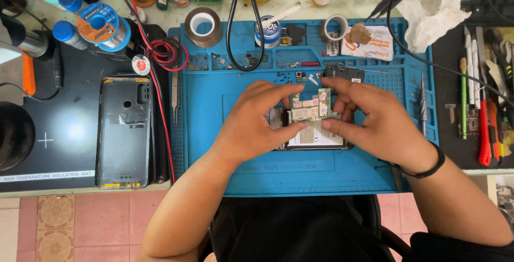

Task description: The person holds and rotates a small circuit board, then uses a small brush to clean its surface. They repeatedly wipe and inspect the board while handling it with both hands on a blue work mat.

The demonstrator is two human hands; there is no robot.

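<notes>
Head view: left hand (251,120) and right hand (375,123) arch inward, fingertips pinched on a green circuit board (310,107) held over an opened phone (313,136) on the blue mat (214,96); a white-and-orange packet (369,43) lies at the mat's top right; a round red-and-white sticker (141,65) sits beside the red wires (166,53).

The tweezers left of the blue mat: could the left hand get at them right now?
Probably not at once: the left hand and right hand both pinch the circuit board. The tweezers lie uncovered, with nothing between.

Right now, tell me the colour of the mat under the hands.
Blue, clearest in the head view: mat.
</notes>
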